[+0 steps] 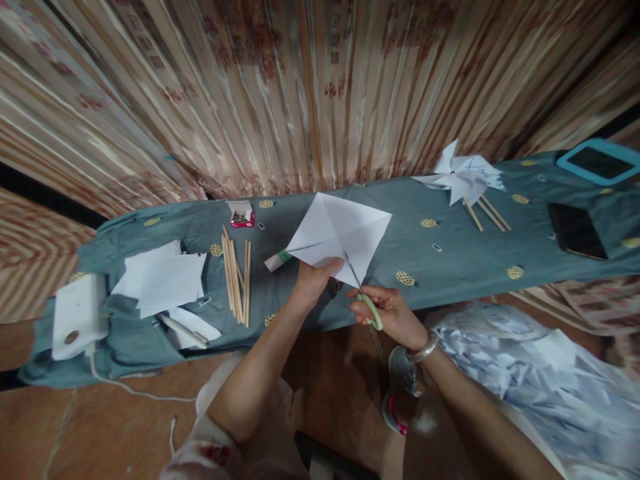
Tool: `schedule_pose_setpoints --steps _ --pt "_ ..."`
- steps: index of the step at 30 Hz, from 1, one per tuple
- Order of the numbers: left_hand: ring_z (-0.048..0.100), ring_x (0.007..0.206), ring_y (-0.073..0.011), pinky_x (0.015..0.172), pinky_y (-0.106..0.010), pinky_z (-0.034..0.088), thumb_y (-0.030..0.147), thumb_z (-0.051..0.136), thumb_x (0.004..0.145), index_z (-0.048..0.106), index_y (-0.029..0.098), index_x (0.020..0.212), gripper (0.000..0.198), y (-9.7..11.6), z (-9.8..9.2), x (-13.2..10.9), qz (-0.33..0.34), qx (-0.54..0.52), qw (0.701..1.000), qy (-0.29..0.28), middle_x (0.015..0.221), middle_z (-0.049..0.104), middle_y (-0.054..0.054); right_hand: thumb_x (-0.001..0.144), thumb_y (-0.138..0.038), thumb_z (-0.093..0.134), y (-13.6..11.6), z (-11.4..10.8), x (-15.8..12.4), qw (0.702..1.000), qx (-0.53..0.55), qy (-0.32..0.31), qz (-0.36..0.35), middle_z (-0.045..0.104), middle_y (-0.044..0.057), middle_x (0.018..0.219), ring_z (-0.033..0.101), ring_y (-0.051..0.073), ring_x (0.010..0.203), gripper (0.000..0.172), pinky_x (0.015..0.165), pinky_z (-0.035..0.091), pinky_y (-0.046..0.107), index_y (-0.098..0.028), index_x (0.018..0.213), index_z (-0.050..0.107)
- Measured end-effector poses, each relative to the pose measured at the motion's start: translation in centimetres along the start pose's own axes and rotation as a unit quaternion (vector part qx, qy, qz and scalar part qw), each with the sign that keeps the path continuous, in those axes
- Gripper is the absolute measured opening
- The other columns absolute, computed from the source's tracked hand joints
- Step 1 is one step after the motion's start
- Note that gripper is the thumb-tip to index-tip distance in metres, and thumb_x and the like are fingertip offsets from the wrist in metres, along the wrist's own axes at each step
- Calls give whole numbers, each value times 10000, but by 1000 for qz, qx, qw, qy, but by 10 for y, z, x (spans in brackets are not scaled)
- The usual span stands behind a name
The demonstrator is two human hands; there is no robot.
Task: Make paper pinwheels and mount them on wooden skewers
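Observation:
My left hand (316,283) is closed on the near edge of a square white sheet of paper (345,227), thumb on top. Creases cross the sheet from corner to corner, and a dark slit-like line runs in from its left corner. In my right hand (387,310) is a pair of scissors (371,312) with light green handles. Their blades lie at the sheet's near corner, pointing toward its middle. Partly under the paper's left corner is a green and white stick-shaped item (278,259), whose kind I cannot make out.
Wooden sticks (235,280), a small red box (242,215) and a stack of white paper (167,280) lie left, near a white device (80,317). Paper pinwheels (455,175), a black phone (577,230) and a blue-framed tablet (600,162) lie right. A plastic bag of paper scraps (540,373) stands below.

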State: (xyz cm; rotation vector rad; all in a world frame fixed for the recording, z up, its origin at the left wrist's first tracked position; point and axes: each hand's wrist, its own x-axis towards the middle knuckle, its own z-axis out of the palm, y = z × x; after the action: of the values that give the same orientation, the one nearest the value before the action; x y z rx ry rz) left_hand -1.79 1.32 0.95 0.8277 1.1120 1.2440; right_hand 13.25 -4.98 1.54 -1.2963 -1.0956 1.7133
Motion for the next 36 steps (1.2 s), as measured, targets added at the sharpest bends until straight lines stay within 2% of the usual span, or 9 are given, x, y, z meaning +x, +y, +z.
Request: schedule_pose_setpoints --steps 6,13,19,36 --pt "595 724 -168 741 -329 479 231 767 509 623 161 783 318 -2 2 -2 12 -6 1000 -12 805 670 -19 503 -470 857 -1 -1 1 1000 0 7 5 565 -45 562 511 70 500 448 470 429 201 -150 769 693" --pt "595 700 -172 688 -315 485 236 770 495 622 165 803 349 1 3 -3 -3 -13 1000 -5 777 675 -16 465 -475 867 -4 1 1 1000 17 21 13 588 -45 545 520 69 472 445 453 425 200 -160 717 679" --pt "587 664 -165 649 -304 479 229 753 510 627 169 762 289 -2 6 -6 -5 -1 1000 -16 732 671 -10 495 -496 850 -4 -1 2 1000 -6 16 -10 576 -46 516 513 71 478 423 456 417 201 -166 601 608" --pt "611 703 -180 698 -323 491 225 757 510 641 165 761 283 -1 6 -7 -4 2 1000 1 765 691 -22 458 -494 862 -7 4 3 999 12 30 -10 557 -51 483 483 64 433 430 408 382 201 -162 616 639"
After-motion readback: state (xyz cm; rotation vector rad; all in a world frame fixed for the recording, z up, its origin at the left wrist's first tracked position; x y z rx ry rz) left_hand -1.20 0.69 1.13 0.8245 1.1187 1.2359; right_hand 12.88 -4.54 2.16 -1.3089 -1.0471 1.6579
